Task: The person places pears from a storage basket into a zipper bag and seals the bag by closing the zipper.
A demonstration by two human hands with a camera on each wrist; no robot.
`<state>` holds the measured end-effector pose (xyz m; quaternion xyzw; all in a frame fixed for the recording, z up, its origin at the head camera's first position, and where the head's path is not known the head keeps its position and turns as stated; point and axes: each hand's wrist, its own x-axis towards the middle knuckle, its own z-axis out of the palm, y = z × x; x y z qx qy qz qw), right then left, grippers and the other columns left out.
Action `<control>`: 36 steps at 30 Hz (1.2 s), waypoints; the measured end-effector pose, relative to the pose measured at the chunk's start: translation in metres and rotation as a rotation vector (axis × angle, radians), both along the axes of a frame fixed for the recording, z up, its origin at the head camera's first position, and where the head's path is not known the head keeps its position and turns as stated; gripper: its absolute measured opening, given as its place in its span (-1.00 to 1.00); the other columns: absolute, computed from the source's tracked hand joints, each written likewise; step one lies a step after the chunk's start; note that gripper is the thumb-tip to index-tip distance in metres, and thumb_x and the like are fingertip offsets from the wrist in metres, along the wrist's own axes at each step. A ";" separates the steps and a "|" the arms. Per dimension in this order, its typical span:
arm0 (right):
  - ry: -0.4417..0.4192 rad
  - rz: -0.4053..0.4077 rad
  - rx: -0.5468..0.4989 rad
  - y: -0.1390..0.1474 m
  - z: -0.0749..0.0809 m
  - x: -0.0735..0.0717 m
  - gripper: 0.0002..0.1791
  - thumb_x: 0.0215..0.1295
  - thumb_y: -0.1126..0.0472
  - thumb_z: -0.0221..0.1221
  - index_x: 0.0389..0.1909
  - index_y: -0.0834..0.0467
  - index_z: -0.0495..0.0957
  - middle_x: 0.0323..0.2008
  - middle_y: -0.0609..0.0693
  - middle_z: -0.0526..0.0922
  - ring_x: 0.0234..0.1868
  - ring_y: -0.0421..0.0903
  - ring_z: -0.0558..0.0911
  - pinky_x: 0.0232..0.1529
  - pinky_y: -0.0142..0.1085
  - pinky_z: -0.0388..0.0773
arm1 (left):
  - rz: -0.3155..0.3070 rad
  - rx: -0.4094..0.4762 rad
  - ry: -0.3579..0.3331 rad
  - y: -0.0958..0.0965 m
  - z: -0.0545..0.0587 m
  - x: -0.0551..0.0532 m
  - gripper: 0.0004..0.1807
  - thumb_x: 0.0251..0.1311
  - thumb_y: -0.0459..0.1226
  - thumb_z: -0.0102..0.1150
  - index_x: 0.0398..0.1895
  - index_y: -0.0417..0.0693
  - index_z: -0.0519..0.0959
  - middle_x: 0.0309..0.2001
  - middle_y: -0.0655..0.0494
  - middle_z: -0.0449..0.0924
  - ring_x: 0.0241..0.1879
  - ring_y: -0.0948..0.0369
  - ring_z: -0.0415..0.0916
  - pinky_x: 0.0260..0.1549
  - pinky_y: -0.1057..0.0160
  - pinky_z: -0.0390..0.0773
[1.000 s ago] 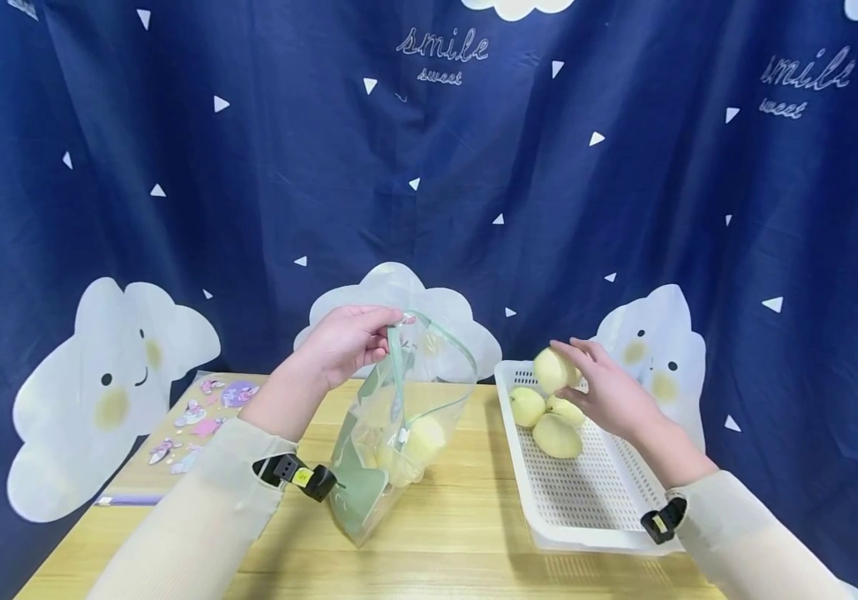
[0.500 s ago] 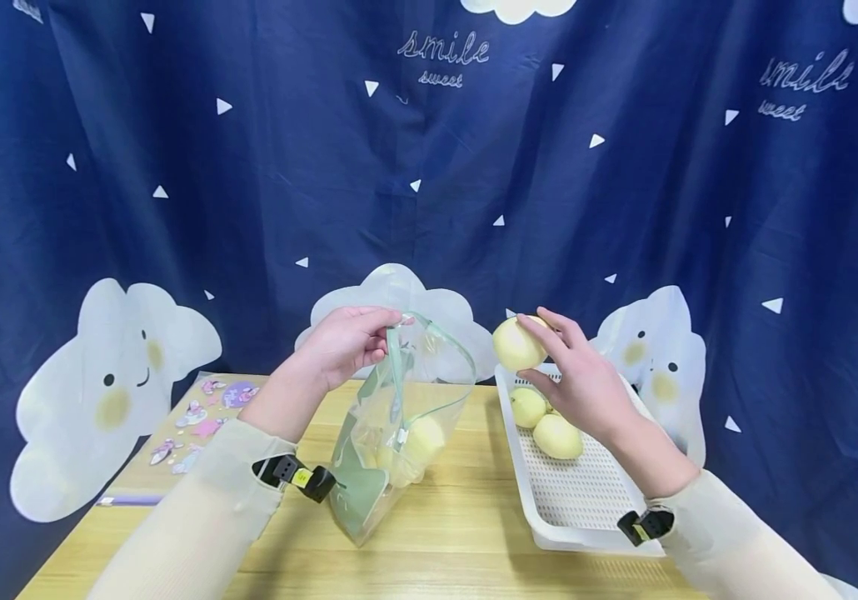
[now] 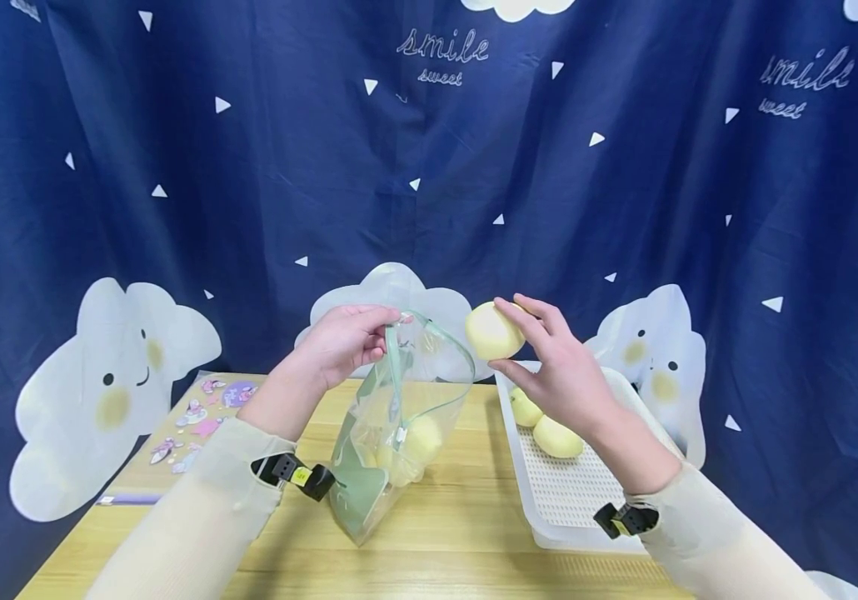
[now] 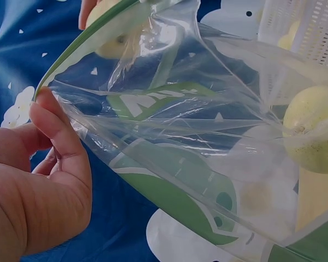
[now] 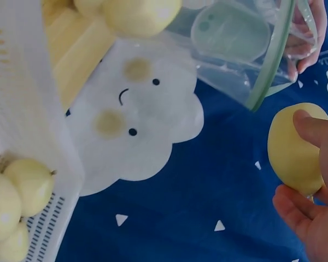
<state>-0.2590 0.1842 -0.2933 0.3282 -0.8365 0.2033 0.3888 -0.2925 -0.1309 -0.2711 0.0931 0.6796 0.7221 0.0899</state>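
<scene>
My left hand [image 3: 346,343] pinches the rim of a clear zip bag [image 3: 360,487] with green trim, its mouth held open toward the right. Through the plastic, pears [image 4: 312,130] show low in the bag. Between the thumb and fingers of my right hand [image 3: 560,371] is a pale yellow pear [image 3: 491,332], raised just right of the bag's mouth. From the right wrist, that same pear [image 5: 295,148] appears apart from the green rim. Several more pears [image 3: 558,437] lie in a white perforated basket [image 3: 530,512] below my right forearm.
Basket and bag stand on a wooden table [image 3: 444,533]. At the left lies a flat sheet with colourful stickers [image 3: 189,425], with a purple strip [image 3: 132,500] along its near edge. A dark blue curtain [image 3: 429,225] with cloud faces hangs right behind the table.
My right hand has lifted a pear out of the basket and carried it left and up toward the bag's mouth. My left hand and the bag have stayed in place.
</scene>
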 end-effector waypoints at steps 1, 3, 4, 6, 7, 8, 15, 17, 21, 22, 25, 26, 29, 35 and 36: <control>-0.001 0.003 0.001 -0.002 0.001 0.001 -0.09 0.17 0.26 0.64 0.55 0.00 0.49 0.45 0.27 0.53 0.22 0.25 0.77 -0.25 0.06 0.81 | -0.001 0.001 0.001 0.000 0.000 0.000 -0.78 0.61 -0.24 0.18 0.03 -0.16 0.75 -0.51 0.25 0.63 -0.57 0.40 0.46 -0.49 0.55 0.55; -0.003 0.011 0.003 -0.007 0.002 0.002 -0.09 0.18 0.24 0.64 0.56 -0.01 0.49 0.43 0.25 0.54 0.19 0.21 0.79 -0.31 -0.01 0.80 | -0.001 0.004 0.001 -0.001 0.001 0.000 -0.79 0.61 -0.24 0.17 -0.02 -0.13 0.77 -0.52 0.25 0.63 -0.57 0.39 0.46 -0.49 0.55 0.55; -0.005 0.013 0.005 -0.009 0.002 0.003 -0.09 0.18 0.22 0.65 0.56 -0.02 0.49 0.43 0.24 0.55 0.18 0.19 0.79 -0.34 -0.04 0.79 | 0.001 0.006 0.000 -0.001 0.001 0.001 -0.79 0.61 -0.24 0.17 -0.05 -0.12 0.78 -0.53 0.24 0.62 -0.57 0.39 0.46 -0.50 0.55 0.54; -0.014 0.019 0.009 -0.014 0.003 0.004 -0.09 0.19 0.18 0.65 0.57 -0.02 0.48 0.41 0.22 0.56 0.18 0.17 0.79 -0.37 -0.09 0.78 | -0.003 0.007 0.006 -0.002 0.001 0.001 -0.78 0.62 -0.24 0.17 -0.09 -0.09 0.79 -0.53 0.25 0.61 -0.57 0.40 0.45 -0.51 0.56 0.54; -0.020 0.024 0.009 -0.016 0.003 0.005 -0.08 0.19 0.16 0.65 0.57 -0.02 0.48 0.41 0.22 0.56 0.18 0.16 0.79 -0.36 -0.10 0.78 | -0.004 0.009 0.011 -0.002 0.001 0.001 -0.77 0.62 -0.24 0.16 -0.11 -0.08 0.80 -0.54 0.25 0.61 -0.58 0.40 0.44 -0.52 0.56 0.53; -0.027 0.029 0.011 -0.018 0.004 0.006 -0.09 0.20 0.14 0.64 0.57 -0.02 0.48 0.40 0.21 0.57 0.18 0.15 0.79 -0.32 -0.09 0.79 | -0.003 0.011 0.014 -0.003 0.002 0.001 -0.77 0.62 -0.25 0.16 -0.12 -0.07 0.80 -0.54 0.25 0.60 -0.58 0.40 0.43 -0.53 0.56 0.52; -0.093 0.037 0.023 -0.034 0.007 0.008 -0.12 0.22 0.00 0.63 0.56 -0.05 0.49 0.35 0.14 0.60 0.14 0.11 0.78 -0.13 0.01 0.81 | -0.006 0.007 0.044 -0.006 0.001 0.000 -0.77 0.62 -0.25 0.15 -0.07 -0.08 0.81 -0.55 0.26 0.59 -0.60 0.40 0.40 -0.57 0.57 0.47; -0.112 0.033 0.027 -0.039 0.007 0.008 -0.13 0.24 -0.02 0.62 0.55 -0.05 0.49 0.33 0.12 0.61 0.10 0.08 0.79 -0.17 0.00 0.79 | -0.002 0.008 0.045 -0.006 0.000 0.000 -0.76 0.61 -0.24 0.15 -0.09 -0.08 0.81 -0.55 0.26 0.59 -0.60 0.39 0.40 -0.57 0.57 0.47; -0.147 0.021 0.037 -0.047 0.007 0.007 -0.15 0.26 -0.07 0.60 0.54 -0.08 0.50 0.29 0.10 0.63 0.05 0.06 0.79 -0.19 -0.02 0.77 | 0.007 0.009 0.044 -0.006 0.000 0.000 -0.74 0.62 -0.23 0.14 -0.19 0.01 0.82 -0.55 0.25 0.59 -0.60 0.37 0.38 -0.57 0.55 0.45; -0.156 0.020 0.037 -0.049 0.007 0.006 -0.16 0.26 -0.07 0.60 0.54 -0.09 0.51 0.28 0.09 0.63 0.04 0.05 0.78 -0.18 -0.02 0.77 | 0.006 0.010 0.045 -0.006 0.000 0.000 -0.73 0.62 -0.23 0.14 -0.20 0.01 0.82 -0.55 0.25 0.59 -0.60 0.37 0.38 -0.57 0.55 0.45; -0.168 0.024 0.041 -0.055 0.006 0.005 -0.16 0.24 -0.09 0.61 0.52 -0.10 0.53 0.25 0.08 0.64 0.02 0.05 0.78 -0.14 -0.02 0.77 | 0.011 0.009 0.047 -0.006 0.000 0.000 -0.73 0.62 -0.23 0.14 -0.20 0.03 0.83 -0.54 0.26 0.61 -0.59 0.36 0.37 -0.56 0.53 0.43; -0.170 0.030 0.044 -0.058 0.006 0.005 -0.16 0.23 -0.10 0.61 0.51 -0.10 0.54 0.25 0.08 0.64 0.02 0.05 0.78 -0.11 -0.02 0.77 | 0.013 0.007 0.048 -0.006 0.000 0.000 -0.73 0.62 -0.23 0.14 -0.19 0.02 0.82 -0.53 0.26 0.61 -0.59 0.36 0.37 -0.56 0.52 0.43; -0.167 0.045 0.057 -0.064 0.004 0.004 -0.16 0.22 -0.10 0.62 0.51 -0.09 0.55 0.24 0.07 0.64 0.03 0.05 0.78 -0.05 -0.02 0.78 | 0.021 -0.003 0.051 -0.006 0.000 0.000 -0.75 0.62 -0.23 0.13 -0.04 -0.13 0.79 -0.56 0.28 0.59 -0.63 0.36 0.31 -0.57 0.50 0.36; -0.146 0.085 0.059 -0.075 0.000 0.003 -0.16 0.24 -0.07 0.62 0.51 -0.01 0.53 0.28 0.09 0.60 0.07 0.05 0.77 0.05 -0.04 0.80 | 0.026 -0.027 0.049 -0.006 0.001 0.001 -0.63 0.63 -0.22 0.10 0.23 -0.32 0.66 -0.64 0.33 0.51 -0.70 0.38 0.21 -0.63 0.48 0.24; -0.138 0.091 0.050 -0.076 0.000 0.003 -0.18 0.26 -0.04 0.61 0.51 0.01 0.53 0.29 0.10 0.59 0.07 0.05 0.77 0.06 -0.05 0.80 | 0.030 -0.025 0.048 -0.006 0.001 0.001 -0.64 0.63 -0.22 0.10 0.22 -0.31 0.67 -0.64 0.33 0.51 -0.71 0.39 0.20 -0.63 0.47 0.24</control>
